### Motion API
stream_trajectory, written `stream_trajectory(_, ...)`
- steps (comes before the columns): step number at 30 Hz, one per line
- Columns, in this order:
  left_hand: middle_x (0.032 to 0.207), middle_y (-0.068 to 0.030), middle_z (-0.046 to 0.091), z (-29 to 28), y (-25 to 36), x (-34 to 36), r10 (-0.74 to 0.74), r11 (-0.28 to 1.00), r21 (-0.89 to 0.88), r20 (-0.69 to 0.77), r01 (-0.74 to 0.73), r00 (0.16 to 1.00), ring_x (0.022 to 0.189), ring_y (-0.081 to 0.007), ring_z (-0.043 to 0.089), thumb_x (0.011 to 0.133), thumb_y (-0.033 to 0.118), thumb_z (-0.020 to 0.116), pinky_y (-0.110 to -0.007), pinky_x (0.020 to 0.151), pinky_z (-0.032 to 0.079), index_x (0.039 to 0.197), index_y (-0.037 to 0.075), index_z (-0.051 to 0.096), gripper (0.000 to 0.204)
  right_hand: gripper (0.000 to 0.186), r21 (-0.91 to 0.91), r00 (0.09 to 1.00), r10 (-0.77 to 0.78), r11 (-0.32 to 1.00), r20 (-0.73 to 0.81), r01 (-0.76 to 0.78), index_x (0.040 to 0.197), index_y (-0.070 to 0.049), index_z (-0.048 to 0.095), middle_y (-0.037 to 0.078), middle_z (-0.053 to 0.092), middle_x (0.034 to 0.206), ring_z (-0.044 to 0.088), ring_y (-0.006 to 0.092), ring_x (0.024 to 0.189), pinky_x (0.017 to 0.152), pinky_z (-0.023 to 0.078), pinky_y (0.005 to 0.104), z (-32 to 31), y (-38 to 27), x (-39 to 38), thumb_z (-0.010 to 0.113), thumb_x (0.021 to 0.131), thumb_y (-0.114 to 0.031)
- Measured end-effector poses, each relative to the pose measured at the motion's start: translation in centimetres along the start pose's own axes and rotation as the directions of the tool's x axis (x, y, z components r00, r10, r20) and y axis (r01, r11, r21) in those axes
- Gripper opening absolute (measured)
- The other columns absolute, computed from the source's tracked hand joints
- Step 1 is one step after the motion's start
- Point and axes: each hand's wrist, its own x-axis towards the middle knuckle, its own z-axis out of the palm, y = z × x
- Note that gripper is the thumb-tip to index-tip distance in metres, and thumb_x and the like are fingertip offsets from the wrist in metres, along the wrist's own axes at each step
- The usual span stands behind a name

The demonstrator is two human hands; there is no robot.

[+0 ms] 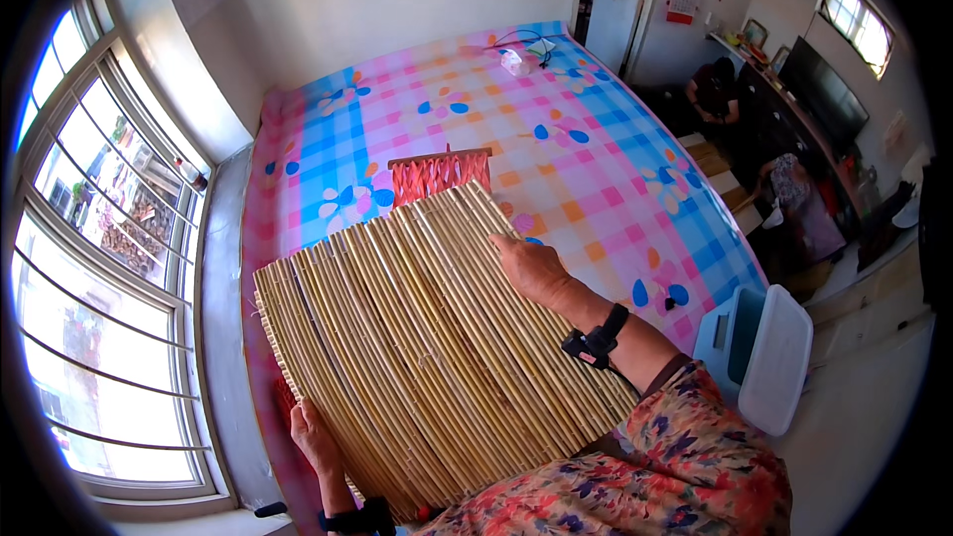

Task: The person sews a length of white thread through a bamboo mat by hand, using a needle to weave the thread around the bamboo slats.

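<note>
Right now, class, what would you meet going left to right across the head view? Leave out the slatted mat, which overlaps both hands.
Barred window → left hand → red woven piece → right hand → blue bin → black television.

Stick mat (437, 347), tan, its slender rods (347, 308) running side by side, is spreading flat, slanting across the view's lower centre.

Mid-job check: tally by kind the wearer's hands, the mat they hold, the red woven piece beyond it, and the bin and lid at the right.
Wearer's bare left hand and bare right hand: 2
Tan slatted cane mat: 1
Red woven piece on a wooden bar: 1
Light-blue plastic bin: 1
White plastic lid: 1
Total: 6
</note>
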Motion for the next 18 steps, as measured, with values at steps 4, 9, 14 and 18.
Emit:
stream_trajectory(4,0.07,0.0021,0.055,0.3,-0.8,0.0,0.001,0.999,-0.051,-0.003,-0.001,1.0,0.062,-0.0053,0.046,0.098,0.029,0.045,-0.023,0.056,0.039,0.087,0.002,0.058,0.032,0.029,0.012,1.0,0.027,1.0,0.012,-0.027,0.113,-0.005,0.048,0.019,0.064,0.087,0.062,0.0375,0.079,0.067,0.049,0.0493,-0.3,0.5,0.0,0.048,0.085,-0.012)
stream_trajectory(9,0.07,0.0022,0.055,0.9,-0.5,-0.1,0.012,0.997,-0.073,-0.008,-0.013,1.0,0.062,-0.0048,0.046,0.098,0.029,0.046,-0.022,0.056,0.04,0.087,0.002,0.058,0.032,0.023,0.022,0.998,-0.016,1.0,-0.06,0.017,0.106,-0.005,0.048,0.019,0.063,0.081,0.062,0.0371,0.074,0.062,0.049,0.0486,-0.5,1.1,-0.2,0.047,0.085,-0.011)
stream_trajectory(14,0.071,0.002,0.056,0.7,-0.6,-0.3,0.005,0.995,-0.102,-0.01,-0.006,1.0,0.063,-0.0046,0.046,0.097,0.029,0.046,-0.022,0.056,0.04,0.087,0.001,0.058,0.032,0.03,0.019,0.994,0.074,0.997,0.085,-0.076,0.116,-0.007,0.05,0.019,0.064,0.088,0.062,0.0373,0.081,0.068,0.049,0.0478,-1.4,0.4,-0.2,0.049,0.087,-0.015)
stream_trajectory(18,0.072,0.0015,0.056,0.9,-0.4,-0.7,0.002,0.997,-0.08,-0.016,-0.003,1.0,0.064,-0.0055,0.047,0.098,0.03,0.045,-0.023,0.058,0.04,0.087,0.001,0.058,0.033,0.025,0.279,0.989,-0.145,0.95,-0.004,0.14,0.108,-0.004,0.054,0.02,0.063,0.081,0.062,0.0388,0.077,0.065,0.049,0.048,-2.3,-0.2,-2.2,0.05,0.085,-0.013)
